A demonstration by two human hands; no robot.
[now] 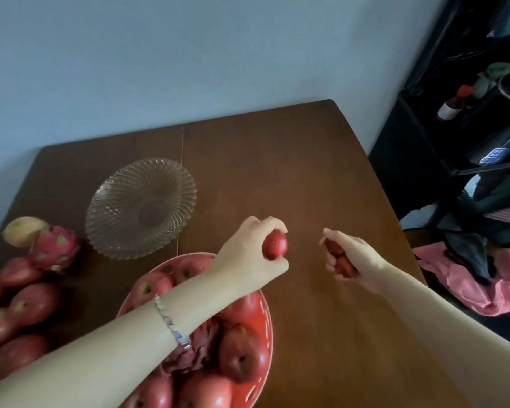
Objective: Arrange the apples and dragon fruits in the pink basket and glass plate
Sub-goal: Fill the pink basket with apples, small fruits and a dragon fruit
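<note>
My left hand (252,251) grips a red apple (275,245) above the brown table, just past the far rim of the pink basket (265,313). My right hand (349,257) grips another red apple (340,259), mostly hidden by its fingers, to the right of the basket. The basket holds several red apples (242,351) and a dragon fruit (198,348) under my left forearm. The glass plate (141,207) sits bare at the back left. A pink dragon fruit (56,248) and a pile of loose apples (21,307) lie at the left edge.
A pale yellow fruit (22,231) lies behind the dragon fruit at left. The table (292,178) ends at a blue wall behind. A dark shelf unit (460,119) with bottles stands at right, with pink cloth (477,284) beside the table's right edge.
</note>
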